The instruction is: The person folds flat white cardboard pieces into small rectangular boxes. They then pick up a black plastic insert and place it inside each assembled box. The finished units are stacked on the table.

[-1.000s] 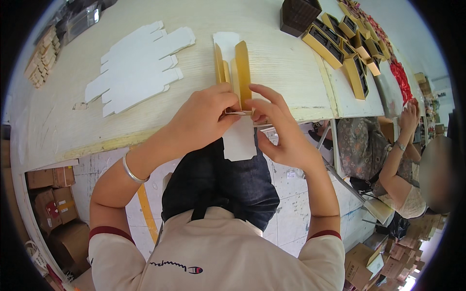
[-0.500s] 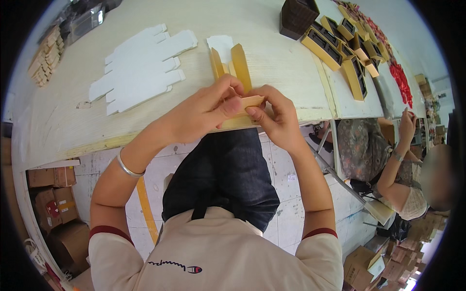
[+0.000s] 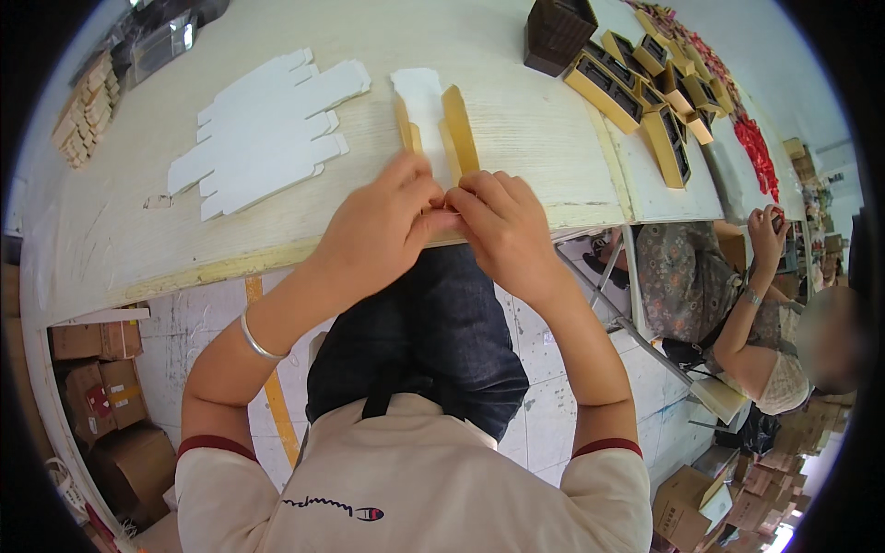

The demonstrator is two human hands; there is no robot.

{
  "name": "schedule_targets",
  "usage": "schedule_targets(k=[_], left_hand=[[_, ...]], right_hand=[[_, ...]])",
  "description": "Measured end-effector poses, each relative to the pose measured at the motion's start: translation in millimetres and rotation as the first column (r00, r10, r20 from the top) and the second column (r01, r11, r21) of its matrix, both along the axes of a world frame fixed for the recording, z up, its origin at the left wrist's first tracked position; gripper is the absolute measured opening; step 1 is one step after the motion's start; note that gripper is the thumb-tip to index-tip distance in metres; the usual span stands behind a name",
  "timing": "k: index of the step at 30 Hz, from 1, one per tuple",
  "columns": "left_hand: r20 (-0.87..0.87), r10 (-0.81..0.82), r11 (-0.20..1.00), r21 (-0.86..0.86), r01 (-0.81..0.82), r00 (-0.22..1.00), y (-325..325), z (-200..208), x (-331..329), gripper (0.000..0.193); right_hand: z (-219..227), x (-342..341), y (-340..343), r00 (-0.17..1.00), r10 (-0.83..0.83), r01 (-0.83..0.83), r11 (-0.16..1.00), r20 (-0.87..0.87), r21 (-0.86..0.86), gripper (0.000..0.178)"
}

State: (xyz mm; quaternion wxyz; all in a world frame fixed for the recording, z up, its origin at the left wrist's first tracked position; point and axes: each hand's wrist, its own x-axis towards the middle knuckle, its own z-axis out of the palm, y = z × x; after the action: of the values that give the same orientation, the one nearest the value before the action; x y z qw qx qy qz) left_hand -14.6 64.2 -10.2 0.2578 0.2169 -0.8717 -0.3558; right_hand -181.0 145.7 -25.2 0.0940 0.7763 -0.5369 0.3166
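A partly folded cardboard box [image 3: 461,129], gold outside and white inside, lies at the table's front edge with its long side walls standing up. My left hand [image 3: 392,217] is closed on the near end of the box, fingers bent and thumb pointing right. Close against it, my right hand [image 3: 502,221] pinches the same end with its fingertips. The two hands meet over the near flaps and hide most of them. To the left lies a stack of flat white box blanks [image 3: 267,134] with tabs along its edges.
At the back right stand a dark brown woven bin [image 3: 559,37] and several gold boxes with black inserts [image 3: 604,90]. Red items [image 3: 756,152] lie beyond them. Small wooden blocks [image 3: 85,115] are piled far left. A co-worker's hand [image 3: 767,226] is at the right.
The raised near flap has gone down under my fingers. My right hand has turned over the box end, and my left hand has shifted slightly left. The co-worker's hand has moved a little.
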Motion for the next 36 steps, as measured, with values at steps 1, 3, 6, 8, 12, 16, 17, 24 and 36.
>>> schedule_targets(k=[1, 3, 6, 8, 12, 16, 17, 24, 36], left_hand=[[-0.009, -0.015, 0.995, -0.094, 0.014, 1.0, 1.3, -8.2, 1.7, 0.015], [0.002, -0.045, 0.982, -0.184, 0.045, 0.999, -1.5, -10.1, 4.1, 0.015], [0.101, -0.105, 0.978, -0.172, 0.122, 0.989, -14.2, 1.5, 5.6, 0.016], [0.222, -0.169, 0.966, -0.158, 0.207, 0.96, -23.0, 9.4, 7.9, 0.017], [0.279, -0.21, 0.949, -0.173, 0.264, 0.937, -34.9, 19.3, 9.4, 0.014], [0.425, -0.179, 0.891, -0.311, 0.329, 0.887, -30.6, 25.2, 7.0, 0.012], [0.491, -0.164, 0.879, -0.321, 0.353, 0.856, -29.7, 28.2, 6.5, 0.012], [0.403, -0.148, 0.729, -0.573, 0.375, 0.903, -64.6, 40.8, 17.5, 0.019], [0.238, -0.235, 0.811, -0.485, 0.325, 0.942, -37.9, 9.6, 39.7, 0.021]], right_hand=[[1.4, 1.3, -0.4, 1.0, -0.011, 0.01, 0.999, 0.01, 0.046, 0.02], [4.3, 5.2, -1.2, 0.999, -0.033, 0.029, 0.99, 0.028, 0.14, 0.019], [12.2, 4.2, -3.7, 0.997, -0.042, 0.025, 0.962, 0.058, 0.27, 0.015], [17.0, -3.2, -1.6, 0.987, 0.016, -0.063, 0.952, 0.158, 0.299, 0.013], [13.9, -1.9, 0.6, 0.992, 0.105, -0.116, 0.97, 0.064, 0.214, 0.014], [12.8, 17.6, 3.9, 0.999, 0.044, -0.037, 0.97, -0.024, 0.242, 0.017], [19.4, 16.1, 6.4, 0.998, 0.065, -0.064, 0.959, 0.005, 0.276, 0.017], [9.4, -54.7, 6.4, 0.973, -0.189, 0.205, 0.971, -0.135, 0.12, 0.011], [46.0, -20.0, 12.1, 0.996, 0.082, -0.087, 0.969, 0.032, 0.232, 0.039]])
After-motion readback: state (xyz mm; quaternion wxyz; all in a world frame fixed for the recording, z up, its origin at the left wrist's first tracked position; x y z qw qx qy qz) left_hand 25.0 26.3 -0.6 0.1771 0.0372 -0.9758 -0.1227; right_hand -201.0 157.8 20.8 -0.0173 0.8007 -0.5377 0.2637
